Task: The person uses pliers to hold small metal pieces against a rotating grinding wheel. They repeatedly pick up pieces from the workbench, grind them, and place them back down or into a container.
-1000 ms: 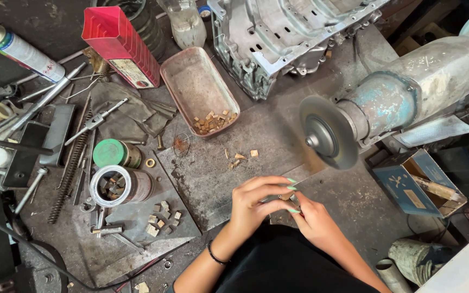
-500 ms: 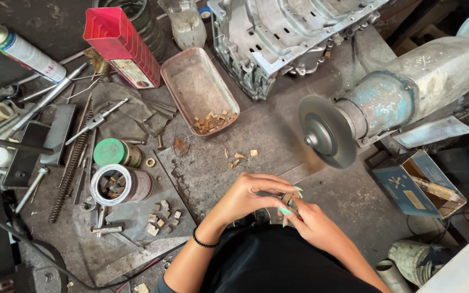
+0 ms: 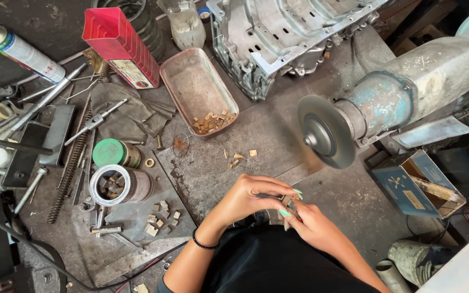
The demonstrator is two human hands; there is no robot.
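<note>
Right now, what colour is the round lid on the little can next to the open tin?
Green. The can's round lid shows best in the head view.

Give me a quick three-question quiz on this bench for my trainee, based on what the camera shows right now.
1. True or false: the grinding disc is touching the person's hands.
2. Multiple choice: where do most of the small brown blocks lie? A) in a corner of the oblong tray B) on the red box C) on the green lid
3. Fill in: the left hand and right hand meet over a small ____ piece, mostly hidden by the fingers.

Key
1. False: the disc is above and apart from both hands.
2. A
3. Metal, as far as can be told.
</note>
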